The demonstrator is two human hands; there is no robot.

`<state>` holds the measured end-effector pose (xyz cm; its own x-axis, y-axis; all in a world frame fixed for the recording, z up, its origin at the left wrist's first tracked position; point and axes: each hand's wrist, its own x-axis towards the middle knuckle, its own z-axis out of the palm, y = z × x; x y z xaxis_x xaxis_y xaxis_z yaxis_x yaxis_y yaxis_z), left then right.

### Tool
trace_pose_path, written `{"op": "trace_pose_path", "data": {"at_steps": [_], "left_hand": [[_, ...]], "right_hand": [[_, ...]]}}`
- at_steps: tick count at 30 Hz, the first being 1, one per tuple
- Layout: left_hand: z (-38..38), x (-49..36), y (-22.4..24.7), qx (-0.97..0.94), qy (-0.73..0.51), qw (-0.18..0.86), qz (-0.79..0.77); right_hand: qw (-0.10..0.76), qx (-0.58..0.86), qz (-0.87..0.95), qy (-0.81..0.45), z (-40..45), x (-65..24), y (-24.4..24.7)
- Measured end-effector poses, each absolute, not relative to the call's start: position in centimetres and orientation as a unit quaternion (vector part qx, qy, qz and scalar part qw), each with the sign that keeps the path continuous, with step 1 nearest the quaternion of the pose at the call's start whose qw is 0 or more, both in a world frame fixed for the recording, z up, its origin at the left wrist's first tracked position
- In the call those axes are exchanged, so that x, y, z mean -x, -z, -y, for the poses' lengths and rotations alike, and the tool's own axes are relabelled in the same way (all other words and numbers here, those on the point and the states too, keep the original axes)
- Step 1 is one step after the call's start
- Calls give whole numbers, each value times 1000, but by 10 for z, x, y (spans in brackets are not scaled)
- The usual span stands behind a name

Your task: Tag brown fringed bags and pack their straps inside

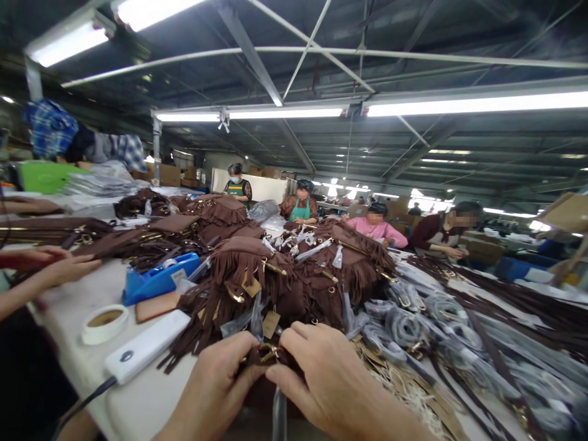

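Note:
At the near table edge, a dark brown bag (261,398) with gold-coloured metal fittings is mostly hidden under my hands. My left hand (225,373) pinches its edge on one side of the gold fitting (269,352). My right hand (316,364) is closed on the other side, thumb and fingers close to the metal. A strip of clear plastic wrap (279,410) hangs down between the hands. Just beyond lies a heap of brown fringed bags (243,257) with gold zips, and a tan paper tag (271,323) shows near my fingertips.
On the left are a blue tape dispenser (158,278), a white tape roll (105,323) and a corded white device (147,346). Plastic-wrapped straps (407,321) and tags with strings (413,392) lie right. A co-worker's hand (68,269) reaches in at left; several people work beyond.

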<state>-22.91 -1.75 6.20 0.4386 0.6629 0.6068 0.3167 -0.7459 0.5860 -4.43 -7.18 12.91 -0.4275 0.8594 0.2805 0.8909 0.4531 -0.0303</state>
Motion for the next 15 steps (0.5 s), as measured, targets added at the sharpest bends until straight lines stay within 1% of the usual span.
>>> {"op": "trace_pose_path", "data": {"at_steps": [2, 5, 8, 10, 12, 13, 15], "left_hand": [[18, 226, -63, -830, -431, 178, -307], [20, 223, -65, -849, -402, 164, -300], [19, 228, -67, -863, -389, 174, -271], [15, 239, -67, -855, -395, 197, -270], [7, 256, -66, -828, -420, 222, -299], [2, 265, -64, -808, -438, 230, -320], [-6, 280, -59, -777, -465, 237, -351]], "right_hand": [[75, 535, 831, 134, 79, 49, -131], [2, 480, 856, 189, 83, 51, -140], [-2, 429, 879, 208, 82, 39, -141], [-12, 424, 881, 208, 80, 21, -130], [-57, 466, 860, 201, 80, -7, -113], [-91, 508, 835, 192, 79, -24, -104], [-169, 619, 756, 130, 80, -58, -94]]}}
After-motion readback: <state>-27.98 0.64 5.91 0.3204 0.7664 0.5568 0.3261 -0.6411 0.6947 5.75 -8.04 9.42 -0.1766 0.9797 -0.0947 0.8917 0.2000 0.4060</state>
